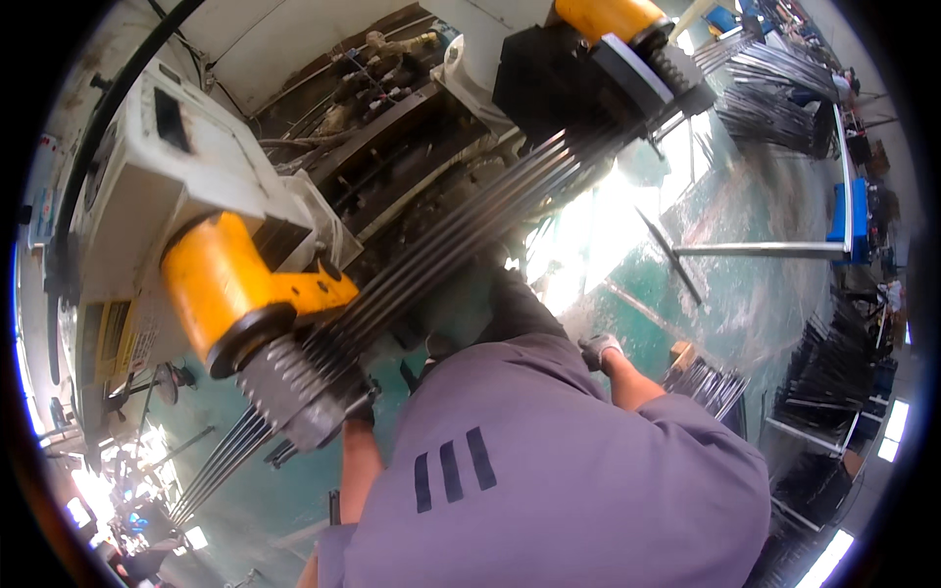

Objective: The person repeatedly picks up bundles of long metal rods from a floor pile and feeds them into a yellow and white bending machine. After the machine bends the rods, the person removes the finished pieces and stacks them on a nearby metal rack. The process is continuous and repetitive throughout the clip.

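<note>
Several long thin metal rods [461,232] run side by side across a machine. A dark toothed clamp block [292,387] under a yellow cylinder [218,284] surrounds them at the near left; a similar dark clamp [637,83] sits at the far right. My left hand [361,404], in a dark glove, is at the near clamp's right side, and its fingers are mostly hidden there. My right hand [600,351], in a grey glove, hangs low at my right side, apart from the rods. Its fingers look curled, with nothing visible in them.
The white machine housing [181,162] stands on the left. Rod ends [221,468] stick out past the near clamp. Bundled rods [708,385] lie behind my right arm. A metal rack bar [765,250] and more rod stacks [779,93] are on the right.
</note>
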A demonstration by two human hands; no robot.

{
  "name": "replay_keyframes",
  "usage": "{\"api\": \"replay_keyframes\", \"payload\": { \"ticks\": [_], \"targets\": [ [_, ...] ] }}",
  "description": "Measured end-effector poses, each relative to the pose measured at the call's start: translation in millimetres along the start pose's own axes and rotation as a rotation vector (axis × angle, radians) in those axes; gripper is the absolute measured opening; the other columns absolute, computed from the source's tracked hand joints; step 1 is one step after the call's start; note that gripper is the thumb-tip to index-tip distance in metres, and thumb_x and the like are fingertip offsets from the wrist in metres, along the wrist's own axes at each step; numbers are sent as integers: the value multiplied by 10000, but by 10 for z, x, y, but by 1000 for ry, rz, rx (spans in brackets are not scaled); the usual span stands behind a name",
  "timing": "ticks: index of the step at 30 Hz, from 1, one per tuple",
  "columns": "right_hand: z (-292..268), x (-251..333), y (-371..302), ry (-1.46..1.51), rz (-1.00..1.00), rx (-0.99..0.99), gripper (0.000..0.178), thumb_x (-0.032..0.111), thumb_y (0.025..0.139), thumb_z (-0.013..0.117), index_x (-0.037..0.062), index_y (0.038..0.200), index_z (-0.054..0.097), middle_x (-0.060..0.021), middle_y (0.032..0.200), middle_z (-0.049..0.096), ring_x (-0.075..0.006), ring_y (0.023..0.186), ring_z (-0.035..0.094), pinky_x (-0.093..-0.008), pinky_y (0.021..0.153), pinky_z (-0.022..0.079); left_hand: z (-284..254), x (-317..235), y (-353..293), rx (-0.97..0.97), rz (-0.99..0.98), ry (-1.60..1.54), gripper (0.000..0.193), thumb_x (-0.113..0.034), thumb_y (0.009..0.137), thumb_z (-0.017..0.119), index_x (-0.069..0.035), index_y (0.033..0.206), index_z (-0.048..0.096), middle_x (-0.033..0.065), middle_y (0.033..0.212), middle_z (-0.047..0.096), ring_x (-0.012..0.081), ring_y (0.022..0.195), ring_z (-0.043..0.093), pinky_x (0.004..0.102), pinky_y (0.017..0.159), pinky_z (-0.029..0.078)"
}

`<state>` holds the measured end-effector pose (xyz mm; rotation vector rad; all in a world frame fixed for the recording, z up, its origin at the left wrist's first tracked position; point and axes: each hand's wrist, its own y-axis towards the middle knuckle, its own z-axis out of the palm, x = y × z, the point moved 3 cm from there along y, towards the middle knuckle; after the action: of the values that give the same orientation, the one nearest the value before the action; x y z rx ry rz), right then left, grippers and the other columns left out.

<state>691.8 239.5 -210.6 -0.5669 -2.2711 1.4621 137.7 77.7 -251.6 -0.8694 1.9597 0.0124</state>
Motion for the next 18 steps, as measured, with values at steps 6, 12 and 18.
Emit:
{"api": "replay_keyframes", "payload": {
  "ticks": [6,12,18],
  "targets": [
    [-871,593,424,304,1,-55,292,273,866,543,17,835,678,-127,760,654,-220,635,632,-357,594,522,550,-702,-307,-20,-358,-135,253,-260,791,660,-84,967,615,117,782,641,314,772,626,421,697,505],
    [-1421,866,1348,616,-240,15,138,204,876,575,99,791,547,-16,560,479,-176,436,479,-329,401,365,1244,-1595,-515,174,281,543,235,-238,757,685,-62,904,633,171,864,645,351,817,620,439,667,484],
    [-1363,971,1064,570,-208,4,145,202,861,612,65,811,615,-22,606,552,-165,466,524,-314,404,396,1420,-1881,-543,91,-565,-818,172,-193,873,614,-52,967,585,107,827,615,280,702,599,407,640,499]
  ]
}}
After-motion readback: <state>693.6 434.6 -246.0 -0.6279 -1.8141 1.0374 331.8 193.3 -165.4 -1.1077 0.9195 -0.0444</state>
